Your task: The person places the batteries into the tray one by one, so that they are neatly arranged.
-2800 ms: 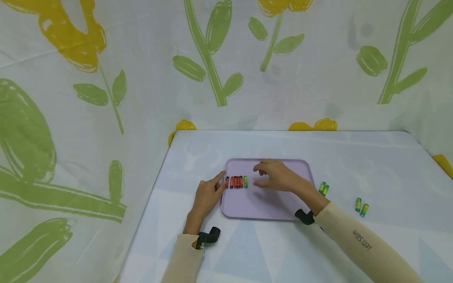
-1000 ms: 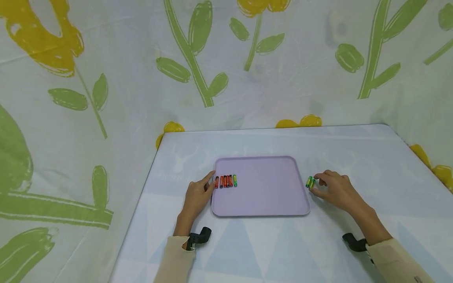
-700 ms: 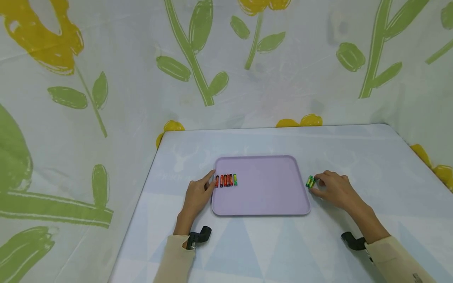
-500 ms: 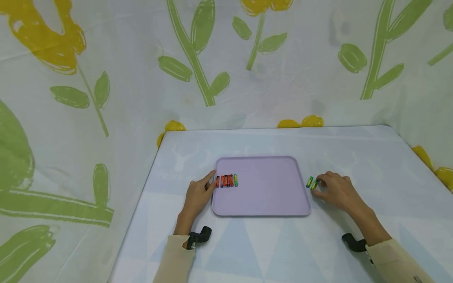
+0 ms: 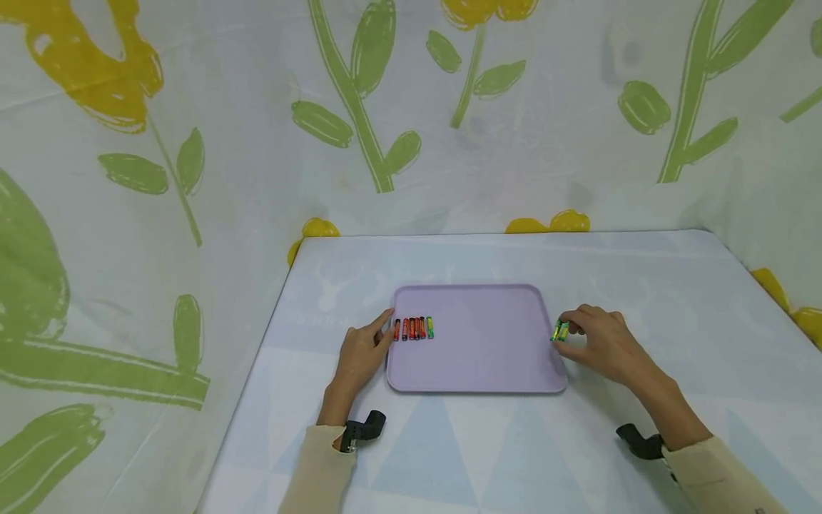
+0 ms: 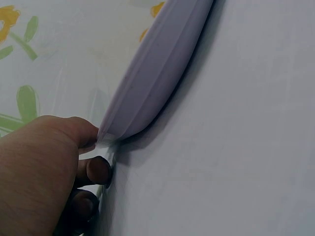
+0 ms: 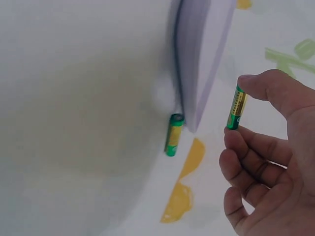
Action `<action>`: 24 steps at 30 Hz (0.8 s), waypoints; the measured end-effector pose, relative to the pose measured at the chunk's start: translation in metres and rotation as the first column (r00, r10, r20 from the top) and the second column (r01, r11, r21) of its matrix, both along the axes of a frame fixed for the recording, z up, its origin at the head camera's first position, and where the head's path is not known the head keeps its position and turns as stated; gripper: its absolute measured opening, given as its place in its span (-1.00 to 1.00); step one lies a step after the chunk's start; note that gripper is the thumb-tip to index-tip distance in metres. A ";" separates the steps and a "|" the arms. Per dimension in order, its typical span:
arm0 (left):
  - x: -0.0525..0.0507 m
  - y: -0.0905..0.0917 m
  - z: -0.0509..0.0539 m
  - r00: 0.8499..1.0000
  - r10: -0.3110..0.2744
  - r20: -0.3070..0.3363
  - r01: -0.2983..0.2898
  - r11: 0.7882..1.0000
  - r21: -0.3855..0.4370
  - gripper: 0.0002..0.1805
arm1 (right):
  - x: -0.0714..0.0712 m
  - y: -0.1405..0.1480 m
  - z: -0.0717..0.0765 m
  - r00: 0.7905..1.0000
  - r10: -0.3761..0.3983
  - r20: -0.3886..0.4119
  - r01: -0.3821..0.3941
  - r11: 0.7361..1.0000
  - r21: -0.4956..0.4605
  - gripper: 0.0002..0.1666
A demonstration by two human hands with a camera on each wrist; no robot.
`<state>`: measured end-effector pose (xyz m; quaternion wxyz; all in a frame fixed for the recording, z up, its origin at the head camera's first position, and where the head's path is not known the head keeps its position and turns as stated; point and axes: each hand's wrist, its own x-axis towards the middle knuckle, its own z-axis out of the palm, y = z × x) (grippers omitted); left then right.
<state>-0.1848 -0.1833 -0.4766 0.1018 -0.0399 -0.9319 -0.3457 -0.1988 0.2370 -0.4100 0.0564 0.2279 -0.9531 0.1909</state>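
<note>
My right hand (image 5: 606,346) pinches a green-and-yellow battery (image 7: 236,108) between thumb and finger, raised at the right rim of the lilac tray (image 5: 488,350). A second green battery (image 7: 173,135) lies on the table just outside that rim. At the tray's left side, my left hand (image 5: 359,357) grips the edge; its thumb is on the rim in the left wrist view and the other fingers bend below. Inside the tray near this hand, several red batteries (image 5: 413,328) form a row, with one green battery (image 5: 430,328) at its right end.
The tray sits on a pale table (image 5: 424,457) with a triangle pattern. Behind and to the left hangs a white cloth (image 5: 244,143) printed with green stems and yellow flowers. Black wrist cameras (image 5: 366,428) stick out from both sleeves.
My right hand went from above the tray to two green batteries on its right, then lifted one leftward to the rim. Another green pair farther right no longer shows. The left hand stayed.
</note>
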 end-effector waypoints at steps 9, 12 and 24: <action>-0.002 -0.001 -0.001 1.000 -0.005 -0.008 0.005 1.000 -0.003 -0.53 | -0.009 -0.028 0.010 0.991 0.131 0.002 -0.131 0.990 -0.056 -0.63; -0.003 -0.001 -0.001 1.000 -0.009 -0.013 0.009 1.000 0.004 -0.54 | -0.013 -0.039 0.012 0.986 0.169 0.000 -0.169 0.984 -0.054 -0.64; -0.003 -0.002 -0.004 1.000 0.000 -0.010 0.000 1.000 -0.011 -0.54 | -0.028 -0.074 0.011 0.968 0.247 0.049 -0.246 0.969 -0.029 -0.65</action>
